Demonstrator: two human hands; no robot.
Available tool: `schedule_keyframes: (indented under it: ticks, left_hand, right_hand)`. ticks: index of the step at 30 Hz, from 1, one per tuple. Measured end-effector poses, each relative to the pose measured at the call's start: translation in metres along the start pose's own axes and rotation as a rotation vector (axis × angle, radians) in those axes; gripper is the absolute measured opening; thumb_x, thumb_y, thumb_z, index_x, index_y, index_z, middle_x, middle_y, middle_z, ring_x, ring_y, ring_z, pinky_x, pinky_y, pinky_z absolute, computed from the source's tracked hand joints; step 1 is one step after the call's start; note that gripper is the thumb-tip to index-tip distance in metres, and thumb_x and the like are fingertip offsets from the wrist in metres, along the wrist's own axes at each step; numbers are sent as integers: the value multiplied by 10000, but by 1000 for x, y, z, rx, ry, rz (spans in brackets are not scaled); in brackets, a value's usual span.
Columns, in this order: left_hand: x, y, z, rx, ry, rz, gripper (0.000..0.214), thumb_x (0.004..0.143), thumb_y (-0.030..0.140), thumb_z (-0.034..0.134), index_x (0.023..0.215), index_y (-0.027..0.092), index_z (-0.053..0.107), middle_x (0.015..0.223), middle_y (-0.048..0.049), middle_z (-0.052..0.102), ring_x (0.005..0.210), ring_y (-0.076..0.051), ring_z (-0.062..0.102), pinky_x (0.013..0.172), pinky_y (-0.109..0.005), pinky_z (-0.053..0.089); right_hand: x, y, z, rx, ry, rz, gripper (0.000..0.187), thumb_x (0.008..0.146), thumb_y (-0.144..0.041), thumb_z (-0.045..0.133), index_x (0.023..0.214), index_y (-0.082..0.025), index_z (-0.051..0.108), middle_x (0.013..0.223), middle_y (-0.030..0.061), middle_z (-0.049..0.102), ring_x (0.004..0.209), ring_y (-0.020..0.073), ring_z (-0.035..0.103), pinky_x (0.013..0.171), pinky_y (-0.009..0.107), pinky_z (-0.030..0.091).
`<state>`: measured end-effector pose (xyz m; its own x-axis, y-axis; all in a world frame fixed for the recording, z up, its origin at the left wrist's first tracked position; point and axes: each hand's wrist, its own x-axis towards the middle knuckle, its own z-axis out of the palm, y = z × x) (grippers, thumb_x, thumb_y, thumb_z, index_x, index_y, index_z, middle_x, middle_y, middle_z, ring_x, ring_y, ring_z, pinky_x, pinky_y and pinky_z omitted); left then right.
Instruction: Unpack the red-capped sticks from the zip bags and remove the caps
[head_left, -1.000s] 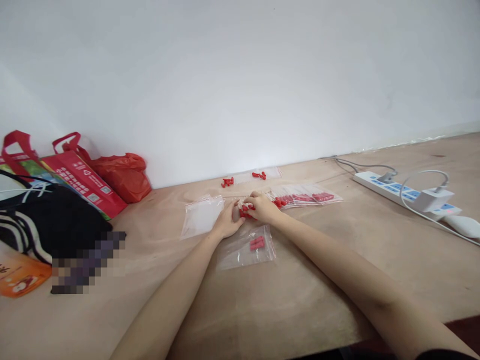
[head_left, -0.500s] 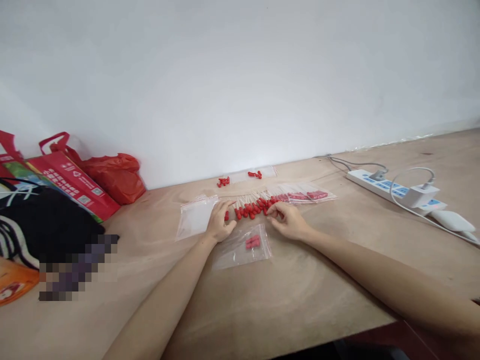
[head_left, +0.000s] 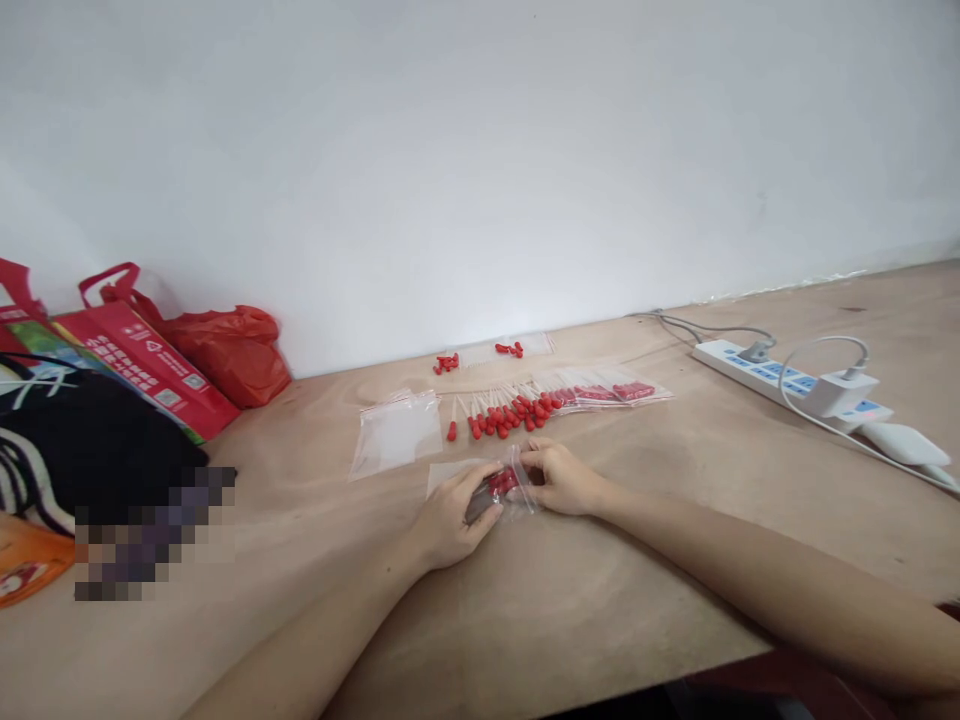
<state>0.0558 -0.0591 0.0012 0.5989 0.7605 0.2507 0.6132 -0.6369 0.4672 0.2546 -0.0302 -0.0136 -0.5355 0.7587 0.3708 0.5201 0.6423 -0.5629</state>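
Both of my hands are on a clear zip bag that lies near the middle of the table with several red pieces inside. My left hand grips the bag's left part, thumb and fingers curved around the red pieces. At the zip end, the fingers of my right hand pinch the bag's edge. Just beyond my hands lies a row of pale sticks with red heads, one of them apart on the left. Another clear zip bag lies flat beyond my left hand.
Overlapping zip bags with red contents lie right of the row. Near the wall are small red pieces and another bag. A power strip with cables stands right; red bags and black fabric crowd the left.
Both hands have moved from the row of sticks back toward me, onto the zip bag holding red pieces, and have taken hold of it. The bag's zip end is now lifted and bent.
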Motion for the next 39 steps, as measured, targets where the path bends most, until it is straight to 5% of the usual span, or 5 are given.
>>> schedule_keyframes:
  ticks: [12,18,25,30,39]
  left_hand:
    - [-2,-2,-4,38,-109,-99,513,817,335,440,1294,215,293,1286,-58,440,1145,-195,439,963,-359,372]
    - [-3,-1,-8,152,-242,-27,497,870,330,340,1344,290,197,1420,-27,214,1286,-214,225,1033,-412,255]
    - [0,7,-13,345,-259,73,398,857,297,357,1247,373,382,1351,20,365,1178,-281,355,929,-510,307]
    - [16,11,-3,276,-32,108,249,807,256,443,987,234,613,970,-35,639,904,-199,524,841,-395,383]
    - [14,-14,-1,175,210,-244,113,736,271,520,783,183,573,832,-36,598,839,-188,539,765,-336,416]
  right_hand:
    - [-10,5,-12,424,-69,160,210,593,-154,625,773,-163,517,605,-54,521,505,54,440,475,177,345]
    - [-11,30,-45,828,-116,293,258,568,-234,704,758,-150,550,674,-14,608,563,78,542,551,218,428]
    - [-8,68,-91,972,326,370,206,589,-257,704,741,-175,590,672,-15,632,537,62,547,548,200,447]
    - [25,67,-75,718,566,218,295,615,-324,684,854,-180,590,765,23,655,670,117,598,628,257,486]
    - [68,53,-10,-193,480,-96,232,807,-195,459,982,-169,607,937,84,631,844,162,580,760,276,449]
